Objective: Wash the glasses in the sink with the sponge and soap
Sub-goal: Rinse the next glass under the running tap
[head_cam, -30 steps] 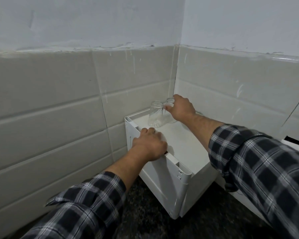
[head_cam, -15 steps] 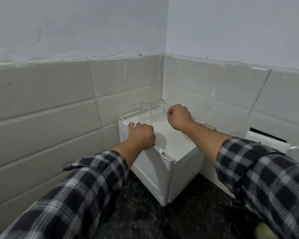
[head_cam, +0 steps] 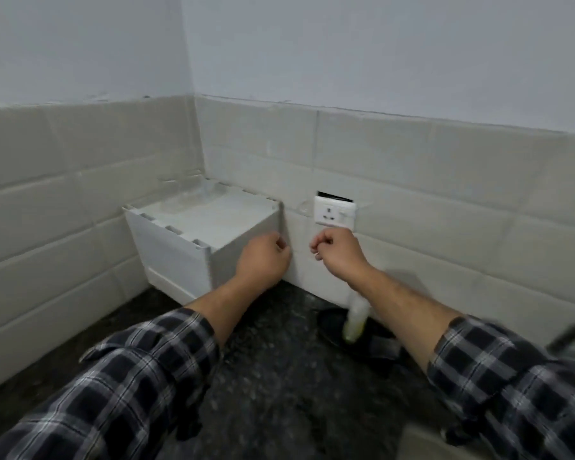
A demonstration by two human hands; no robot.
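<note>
Both the left hand [head_cam: 263,257] and right hand [head_cam: 336,250] hover loosely curled and empty above the dark bench [head_cam: 279,376], glasses faintly visible atop the white box [head_cam: 180,254] in the corner, washing seemingly finished or not begun.

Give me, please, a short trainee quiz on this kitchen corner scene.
1. True or false: the right hand holds a glass.
2. What is mounted on the tiled wall to the right of the white box? A) tap B) socket C) towel hook
3. Fill in: the left hand is curled in front of the box, above the dark ____.
Key: 1 false; 2 B, the socket; 3 countertop.
</note>
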